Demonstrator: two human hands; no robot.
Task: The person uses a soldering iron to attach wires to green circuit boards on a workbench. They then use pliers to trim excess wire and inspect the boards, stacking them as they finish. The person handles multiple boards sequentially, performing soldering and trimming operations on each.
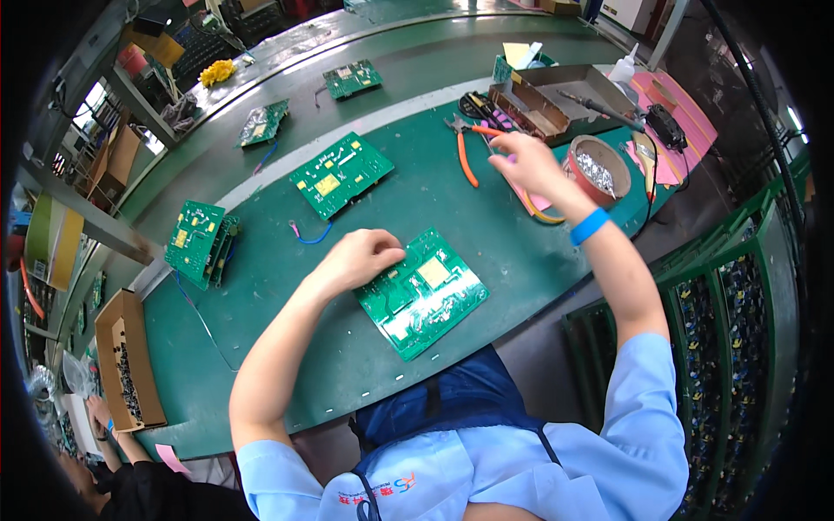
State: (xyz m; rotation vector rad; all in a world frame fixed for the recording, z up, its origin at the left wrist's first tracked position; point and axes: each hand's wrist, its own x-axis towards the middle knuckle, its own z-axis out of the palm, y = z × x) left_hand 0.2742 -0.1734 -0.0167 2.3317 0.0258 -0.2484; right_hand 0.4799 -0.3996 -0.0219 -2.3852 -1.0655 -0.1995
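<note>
A green circuit board [423, 300] with a pale yellow square lies on the bench in front of me, glare on its near half. My left hand [369, 256] is closed at its upper left edge, thumb and fingers together; the fingertips are partly hidden. Farther right, my right hand [530, 167] reaches over the bench, thumb and forefinger apart. Its fingertips are at one handle of the orange-handled cutters [467, 143], which lie with their handles spread. I cannot tell whether they touch. A blue band [589, 226] circles my right wrist.
More boards lie beyond: one [341, 175] ahead, one [201, 243] at left, two on the far strip. Right of my hand are a red tub [584, 165] of metallic bits, a soldering iron [599, 108] and an open tray [573, 87]. A carton [126, 365] and another person's hand [100, 408] are at left.
</note>
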